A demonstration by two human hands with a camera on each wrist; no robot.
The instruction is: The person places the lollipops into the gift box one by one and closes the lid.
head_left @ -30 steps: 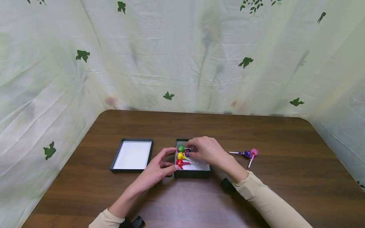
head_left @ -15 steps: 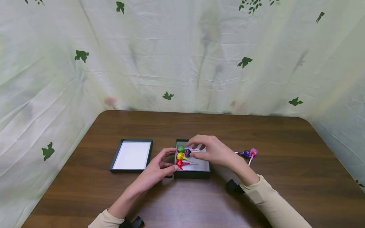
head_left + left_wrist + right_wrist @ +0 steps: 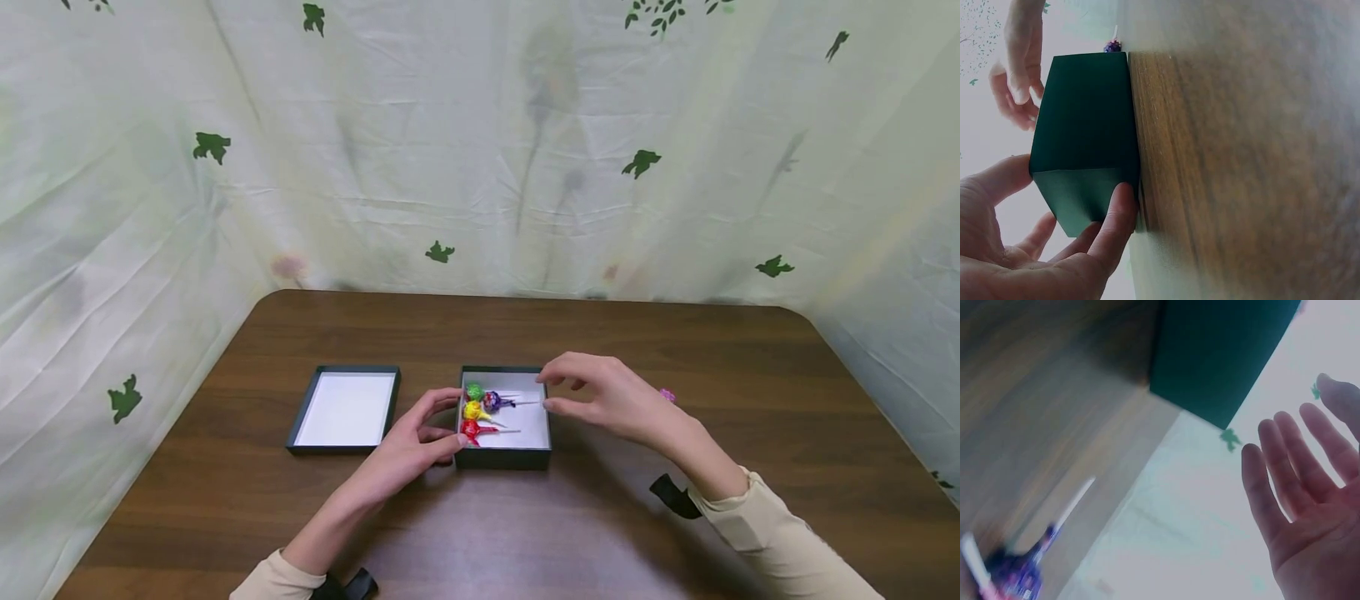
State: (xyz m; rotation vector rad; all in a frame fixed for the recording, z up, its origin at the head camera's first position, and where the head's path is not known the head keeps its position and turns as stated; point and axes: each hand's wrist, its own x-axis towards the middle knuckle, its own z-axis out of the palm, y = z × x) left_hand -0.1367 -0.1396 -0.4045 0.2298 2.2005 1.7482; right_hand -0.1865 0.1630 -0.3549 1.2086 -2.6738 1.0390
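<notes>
My left hand [image 3: 412, 437] holds a dark green box [image 3: 504, 459] at its left end, thumb at the near corner and fingers along the side. That grip on the box [image 3: 1082, 119] also shows in the left wrist view. Inside lie a green lollipop [image 3: 475, 391], a yellow lollipop [image 3: 474, 411], a red lollipop [image 3: 470, 429] and a dark purple lollipop [image 3: 492, 402], sticks pointing right. My right hand [image 3: 611, 396] hovers at the box's right rim, thumb and fingers apart. Nothing is between its fingers in the right wrist view.
A shallow lid [image 3: 347, 410] with a white inside lies left of the box on the wooden table [image 3: 487, 533]. A pink lollipop [image 3: 667, 395] peeks out behind my right wrist. Beside it, a purple lollipop [image 3: 1019, 572] shows in the right wrist view. A pale curtain [image 3: 450, 150] hangs behind.
My right hand has let go of the dark purple lollipop in the box and moved right to the rim, now hiding most of the loose lollipops. My left hand has stayed put.
</notes>
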